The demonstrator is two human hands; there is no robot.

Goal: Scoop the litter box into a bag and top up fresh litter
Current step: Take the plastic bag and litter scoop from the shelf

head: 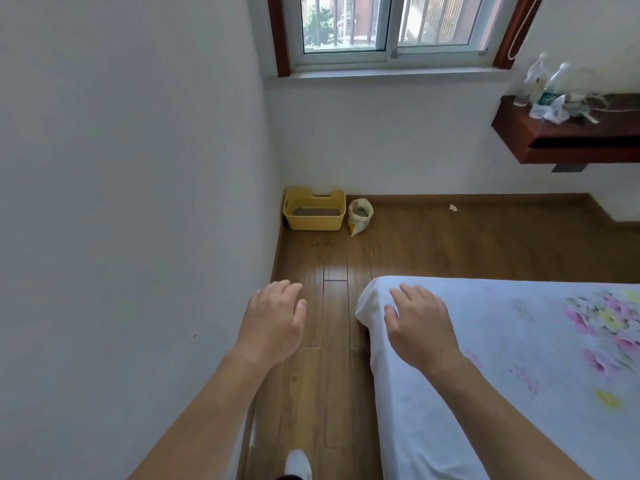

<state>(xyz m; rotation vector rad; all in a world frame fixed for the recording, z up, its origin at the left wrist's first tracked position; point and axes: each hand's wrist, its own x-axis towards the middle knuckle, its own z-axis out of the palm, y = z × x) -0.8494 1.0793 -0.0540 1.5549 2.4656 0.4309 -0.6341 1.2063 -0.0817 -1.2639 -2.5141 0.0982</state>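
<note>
Both hands, left [273, 320] and right [420, 323], hang loose and empty, fingertips partly curled from sight, while the yellow box [314, 209] sits in the far corner beside a bag [360, 215] whose contents are unclear

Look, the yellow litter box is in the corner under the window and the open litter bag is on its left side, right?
Not quite. The head view shows the yellow litter box in the corner under the window, but the open litter bag stands on its right side, away from the side wall, not on its left.
</note>
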